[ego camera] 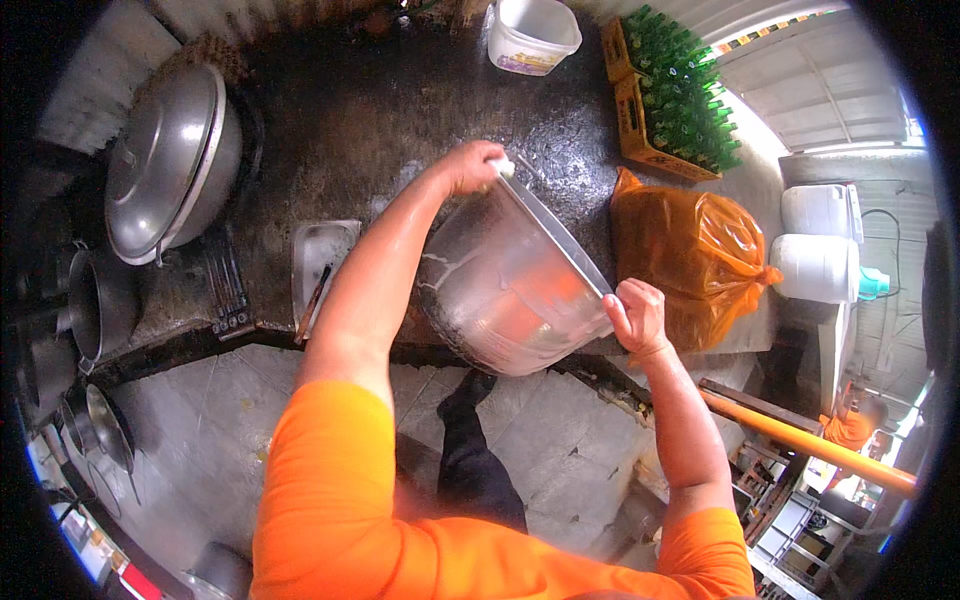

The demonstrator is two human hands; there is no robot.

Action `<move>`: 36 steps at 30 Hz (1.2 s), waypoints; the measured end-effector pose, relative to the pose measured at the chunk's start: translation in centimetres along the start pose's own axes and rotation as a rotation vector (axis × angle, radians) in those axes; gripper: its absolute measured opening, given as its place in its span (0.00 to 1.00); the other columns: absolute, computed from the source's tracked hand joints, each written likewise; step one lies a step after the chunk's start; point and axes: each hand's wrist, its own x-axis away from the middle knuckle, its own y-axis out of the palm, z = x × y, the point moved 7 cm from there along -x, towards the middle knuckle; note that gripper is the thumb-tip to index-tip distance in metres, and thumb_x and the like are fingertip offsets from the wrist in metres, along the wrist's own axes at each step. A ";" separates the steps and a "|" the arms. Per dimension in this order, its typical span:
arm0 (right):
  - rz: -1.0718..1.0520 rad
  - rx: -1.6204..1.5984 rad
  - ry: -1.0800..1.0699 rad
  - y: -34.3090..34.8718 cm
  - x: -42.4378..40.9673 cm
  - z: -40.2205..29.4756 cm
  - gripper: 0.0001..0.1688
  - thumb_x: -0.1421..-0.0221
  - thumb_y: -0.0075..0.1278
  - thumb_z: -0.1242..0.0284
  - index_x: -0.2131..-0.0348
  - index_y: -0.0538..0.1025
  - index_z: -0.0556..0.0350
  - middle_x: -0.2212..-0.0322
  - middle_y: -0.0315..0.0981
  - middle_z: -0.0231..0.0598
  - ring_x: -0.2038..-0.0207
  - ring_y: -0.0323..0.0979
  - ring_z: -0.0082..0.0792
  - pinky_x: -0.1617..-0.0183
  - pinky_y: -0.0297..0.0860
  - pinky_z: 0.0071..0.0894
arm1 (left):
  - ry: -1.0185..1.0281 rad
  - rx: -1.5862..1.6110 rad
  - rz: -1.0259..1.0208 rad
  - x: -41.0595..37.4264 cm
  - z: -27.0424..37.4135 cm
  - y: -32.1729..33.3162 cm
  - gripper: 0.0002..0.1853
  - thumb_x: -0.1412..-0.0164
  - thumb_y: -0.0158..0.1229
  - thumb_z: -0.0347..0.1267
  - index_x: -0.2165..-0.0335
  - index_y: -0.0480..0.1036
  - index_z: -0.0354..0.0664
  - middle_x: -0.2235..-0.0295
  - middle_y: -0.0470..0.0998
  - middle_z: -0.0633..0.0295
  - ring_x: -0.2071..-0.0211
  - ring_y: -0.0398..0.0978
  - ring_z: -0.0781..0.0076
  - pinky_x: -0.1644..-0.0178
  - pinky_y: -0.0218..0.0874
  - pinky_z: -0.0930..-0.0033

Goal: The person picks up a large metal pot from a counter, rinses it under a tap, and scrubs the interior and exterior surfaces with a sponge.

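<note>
A large metal pot [517,281] lies tilted on its side at the near edge of the dark counter [352,127], its mouth turned away to the upper right. My left hand [476,166] presses a small whitish pad [504,166], perhaps a sponge, against the far end of the rim. At the other end of the rim, my right hand [637,315] grips the edge with the thumb on the outside. Pale wet streaks run over the pot's wall, and dark soot marks its base. Most of the pot's inside is hidden.
Left of the pot are a metal tray [324,244] with a dark-handled tool and a big lidded pot [169,165]. A white plastic tub [532,37] stands at the back. Crates of green bottles [679,97] and a tied orange bag [686,259] sit right. A person [851,427] is farther off.
</note>
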 end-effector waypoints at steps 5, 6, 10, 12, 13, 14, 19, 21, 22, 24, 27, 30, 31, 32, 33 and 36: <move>0.032 0.095 0.173 1.3 -1.1 -1.4 0.17 0.39 0.44 0.62 0.73 0.69 0.56 0.78 0.67 0.50 0.71 0.69 0.57 0.68 0.63 0.52 | -0.087 -0.114 0.596 4.3 2.7 6.6 0.12 0.47 0.55 0.32 0.63 0.71 0.39 0.63 0.71 0.45 0.59 0.70 0.46 0.54 0.63 0.51; 0.075 0.059 0.280 2.0 -0.7 -0.5 0.19 0.38 0.44 0.61 0.75 0.69 0.57 0.78 0.68 0.52 0.72 0.69 0.58 0.67 0.64 0.53 | 0.054 -0.060 0.613 6.5 7.2 9.7 0.11 0.50 0.53 0.25 0.64 0.70 0.38 0.60 0.69 0.47 0.56 0.69 0.47 0.51 0.62 0.52; 0.130 -0.064 0.364 2.2 0.1 -2.3 0.24 0.37 0.42 0.59 0.80 0.69 0.58 0.80 0.67 0.53 0.74 0.69 0.58 0.70 0.63 0.52 | 0.103 -0.067 0.611 11.5 11.3 12.3 0.11 0.52 0.55 0.26 0.66 0.71 0.40 0.60 0.70 0.48 0.55 0.69 0.46 0.52 0.63 0.50; 0.079 -0.031 0.330 3.0 0.4 -3.2 0.24 0.36 0.41 0.59 0.79 0.70 0.58 0.80 0.67 0.53 0.74 0.69 0.58 0.70 0.63 0.51 | -0.279 -0.086 0.529 8.8 4.0 6.9 0.09 0.49 0.54 0.29 0.67 0.73 0.41 0.60 0.72 0.46 0.55 0.70 0.46 0.54 0.64 0.51; 0.094 -0.017 0.300 3.4 0.0 -4.0 0.25 0.36 0.40 0.58 0.78 0.71 0.58 0.81 0.68 0.54 0.75 0.69 0.58 0.70 0.64 0.51 | -0.409 0.016 0.468 7.8 0.4 4.8 0.09 0.48 0.53 0.31 0.66 0.73 0.41 0.61 0.73 0.47 0.57 0.71 0.46 0.55 0.64 0.52; 0.084 -0.023 0.285 3.8 -0.4 -4.7 0.25 0.36 0.39 0.58 0.78 0.71 0.58 0.81 0.68 0.54 0.74 0.69 0.58 0.70 0.64 0.51 | -0.536 0.118 0.400 7.6 -2.9 4.3 0.10 0.47 0.53 0.33 0.65 0.73 0.42 0.62 0.73 0.47 0.59 0.72 0.46 0.56 0.64 0.52; 0.097 0.026 0.378 2.4 -0.5 -1.5 0.29 0.35 0.36 0.55 0.79 0.72 0.59 0.79 0.70 0.56 0.73 0.70 0.59 0.67 0.65 0.53 | 0.132 -0.029 0.738 13.7 10.4 13.5 0.13 0.54 0.57 0.23 0.66 0.73 0.45 0.64 0.72 0.54 0.59 0.72 0.53 0.52 0.65 0.57; 0.081 0.008 0.402 2.3 -0.5 -0.9 0.30 0.35 0.36 0.55 0.78 0.73 0.59 0.79 0.70 0.56 0.72 0.70 0.60 0.67 0.65 0.54 | 0.073 -0.044 0.627 15.9 10.7 14.3 0.11 0.53 0.58 0.26 0.67 0.74 0.47 0.64 0.72 0.55 0.59 0.73 0.55 0.55 0.66 0.56; 0.072 0.001 0.412 2.1 -0.5 -0.8 0.30 0.35 0.36 0.54 0.78 0.73 0.59 0.79 0.71 0.56 0.72 0.71 0.60 0.67 0.65 0.54 | 0.027 -0.040 0.617 16.3 8.2 13.8 0.10 0.51 0.58 0.28 0.66 0.74 0.49 0.65 0.71 0.55 0.59 0.73 0.53 0.56 0.67 0.54; 0.057 0.019 0.391 2.2 -0.8 -1.0 0.30 0.35 0.35 0.54 0.77 0.73 0.58 0.79 0.71 0.56 0.72 0.71 0.60 0.66 0.65 0.55 | -0.384 -0.045 0.536 13.8 -1.0 9.0 0.09 0.48 0.56 0.31 0.65 0.74 0.48 0.64 0.72 0.54 0.60 0.73 0.51 0.56 0.67 0.55; 0.016 0.007 0.308 4.3 -3.6 -4.9 0.31 0.35 0.34 0.53 0.77 0.74 0.59 0.78 0.71 0.57 0.71 0.71 0.61 0.65 0.65 0.55 | -0.475 0.104 0.560 13.0 -8.4 4.9 0.09 0.46 0.53 0.32 0.65 0.74 0.44 0.63 0.73 0.52 0.62 0.73 0.50 0.58 0.66 0.54; 0.027 0.068 0.418 2.6 -2.3 -2.0 0.31 0.35 0.34 0.53 0.77 0.74 0.59 0.78 0.71 0.58 0.70 0.71 0.61 0.65 0.65 0.56 | -0.045 -0.067 0.812 14.1 5.6 10.7 0.12 0.52 0.56 0.24 0.65 0.74 0.43 0.63 0.72 0.52 0.59 0.72 0.50 0.56 0.66 0.55; 0.016 0.053 0.448 2.4 -2.2 -1.3 0.31 0.35 0.34 0.53 0.76 0.75 0.60 0.77 0.71 0.59 0.70 0.71 0.62 0.64 0.65 0.56 | 0.097 0.030 0.787 16.1 8.2 13.0 0.14 0.55 0.57 0.22 0.65 0.73 0.44 0.64 0.71 0.53 0.58 0.71 0.50 0.55 0.65 0.56; 0.005 0.058 0.458 2.3 -2.1 -0.8 0.31 0.35 0.34 0.53 0.76 0.75 0.60 0.77 0.71 0.59 0.70 0.71 0.62 0.64 0.65 0.56 | 0.069 0.019 0.677 17.9 10.1 14.2 0.15 0.56 0.58 0.21 0.66 0.74 0.44 0.62 0.71 0.54 0.58 0.71 0.51 0.55 0.65 0.56; -0.005 0.056 0.458 2.4 -2.4 -1.0 0.31 0.35 0.34 0.53 0.75 0.75 0.60 0.77 0.71 0.59 0.70 0.71 0.62 0.64 0.65 0.56 | -0.008 -0.009 0.679 18.7 8.2 13.4 0.13 0.55 0.59 0.24 0.65 0.74 0.43 0.63 0.71 0.53 0.58 0.72 0.51 0.55 0.65 0.56; -0.005 0.051 0.416 3.0 -3.0 -2.1 0.33 0.36 0.33 0.52 0.75 0.76 0.60 0.77 0.72 0.59 0.69 0.71 0.62 0.63 0.65 0.56 | -0.432 0.139 0.607 18.1 -3.2 8.1 0.12 0.48 0.58 0.33 0.62 0.74 0.46 0.64 0.72 0.49 0.58 0.72 0.48 0.55 0.65 0.54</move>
